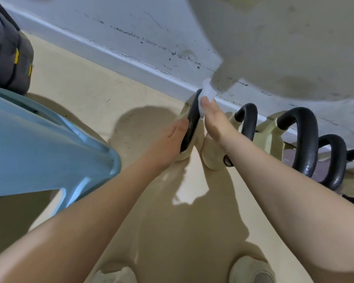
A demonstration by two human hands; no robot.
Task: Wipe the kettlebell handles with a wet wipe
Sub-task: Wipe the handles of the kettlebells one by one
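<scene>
A row of cream kettlebells with black handles stands on the floor along the wall. The leftmost kettlebell (184,154) shows its black handle (192,119) edge-on. My left hand (172,137) grips the lower left side of that handle. My right hand (213,119) presses a white wet wipe (207,92) against the handle's upper right side, fingers closed on the wipe. To the right follow a second kettlebell handle (248,119) and a larger handle (302,139); their cream bodies are partly hidden by my right forearm.
A light blue plastic chair (39,144) stands at the left, a dark bag (6,52) behind it. More black handles (335,160) continue at the far right. A scuffed white wall and skirting (131,62) run behind. A pale blurred object (284,37) hangs at top right. My shoes (251,270) are at the bottom.
</scene>
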